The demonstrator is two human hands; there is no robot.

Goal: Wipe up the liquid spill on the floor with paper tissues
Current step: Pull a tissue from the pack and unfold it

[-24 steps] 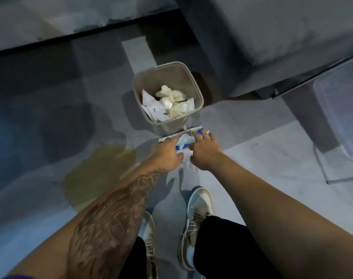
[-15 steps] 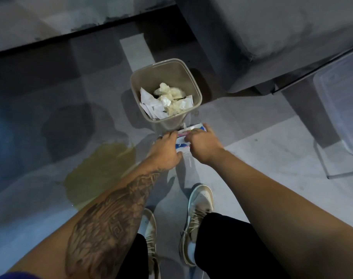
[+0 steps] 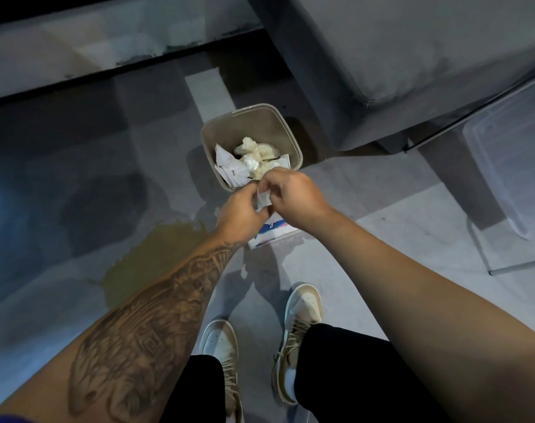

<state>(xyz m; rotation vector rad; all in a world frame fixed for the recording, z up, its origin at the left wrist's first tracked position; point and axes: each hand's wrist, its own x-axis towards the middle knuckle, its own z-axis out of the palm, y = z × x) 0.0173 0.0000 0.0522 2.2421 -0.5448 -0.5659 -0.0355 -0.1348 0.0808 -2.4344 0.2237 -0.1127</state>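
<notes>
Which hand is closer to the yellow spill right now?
Left. The left hand hangs just right of the spill, by its far edge. The right hand is farther right, across the tissue both hands pinch.

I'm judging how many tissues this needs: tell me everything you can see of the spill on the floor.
The spill is a yellowish-olive puddle on the grey floor, flat, slightly glossy, with an irregular lobed edge. It lies left of the tissue pack and the bin. The left forearm hides its near right part. Nothing visible touches it: the left hand and right hand pinch a tissue above the pack.
</notes>
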